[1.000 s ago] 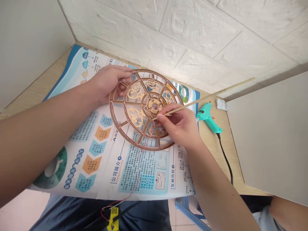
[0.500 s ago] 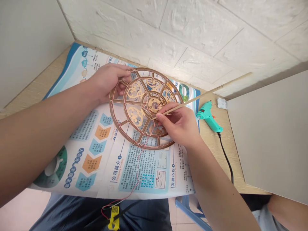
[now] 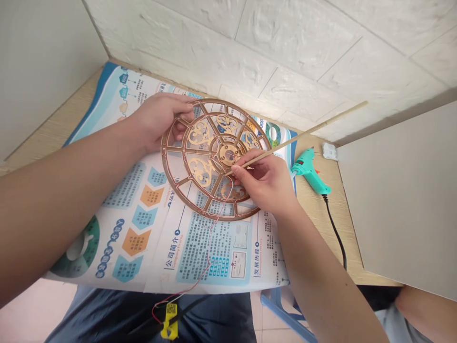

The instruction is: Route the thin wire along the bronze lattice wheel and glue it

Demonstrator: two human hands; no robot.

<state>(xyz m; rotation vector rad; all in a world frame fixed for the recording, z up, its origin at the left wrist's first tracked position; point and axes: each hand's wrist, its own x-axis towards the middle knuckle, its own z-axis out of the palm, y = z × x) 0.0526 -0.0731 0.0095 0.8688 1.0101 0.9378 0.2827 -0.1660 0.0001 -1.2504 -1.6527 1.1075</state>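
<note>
A round copper-coloured openwork frame [image 3: 200, 164] with gold scroll inserts lies on a printed poster [image 3: 150, 224] on the table. My left hand [image 3: 159, 119] grips the frame's upper left rim, fingers curled over it. My right hand [image 3: 266, 183] pinches a long thin wooden stick [image 3: 307, 129] like a pen, its near tip resting on the frame close to the hub. A thin red wire [image 3: 209, 247] runs from the frame's centre down over the poster to a yellow tag [image 3: 169, 321] near my lap.
A teal glue gun [image 3: 310, 171] with a black cord [image 3: 335, 233] lies on the wooden table to the right of the frame. A white brick-pattern wall [image 3: 285, 57] stands behind, and grey panels close in the left and right sides. Another person's arm [image 3: 424, 307] shows at the lower right.
The view has drifted slightly. My right hand and the stick tip have shifted a little up toward the hub, and the red wire loop has moved with them. My left hand keeps its hold.
</note>
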